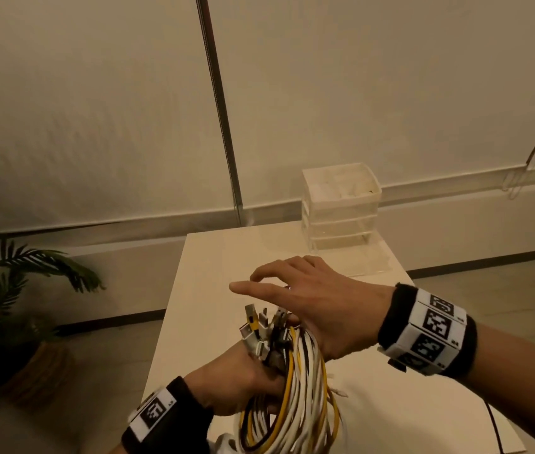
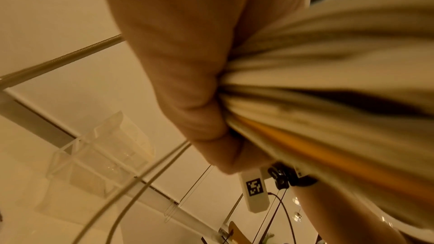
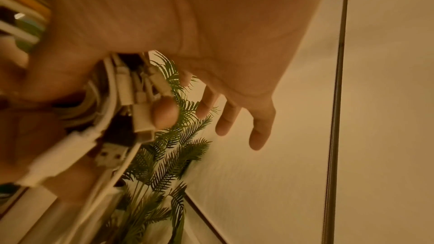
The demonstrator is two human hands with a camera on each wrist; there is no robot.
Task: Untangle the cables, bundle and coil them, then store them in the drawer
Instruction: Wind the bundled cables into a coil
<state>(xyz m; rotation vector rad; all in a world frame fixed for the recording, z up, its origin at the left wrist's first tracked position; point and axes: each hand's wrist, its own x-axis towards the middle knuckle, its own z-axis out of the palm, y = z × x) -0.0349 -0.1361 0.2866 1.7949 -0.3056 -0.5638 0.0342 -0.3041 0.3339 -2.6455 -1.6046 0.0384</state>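
A thick coil of white, yellow and black cables [image 1: 298, 398] hangs over the near part of the white table [image 1: 213, 290]. My left hand [image 1: 236, 385] grips the coil just below a cluster of USB plugs [image 1: 266, 332] that stick up out of my fist. In the left wrist view the cables [image 2: 317, 99] fan out blurred from my closed fingers [image 2: 199, 118]. My right hand [image 1: 305, 290] hovers above the plugs with its fingers spread and loose; its thumb [image 3: 164, 112] touches the plug tips [image 3: 140, 118]. The clear drawer unit [image 1: 341, 208] stands at the table's far right.
A potted palm [image 1: 13, 306] stands on the floor to the left of the table. A metal pole [image 1: 223, 126] runs up the wall behind. The table's left edge is close to my left wrist. A thin dark wire [image 1: 495, 424] lies near the table's right edge.
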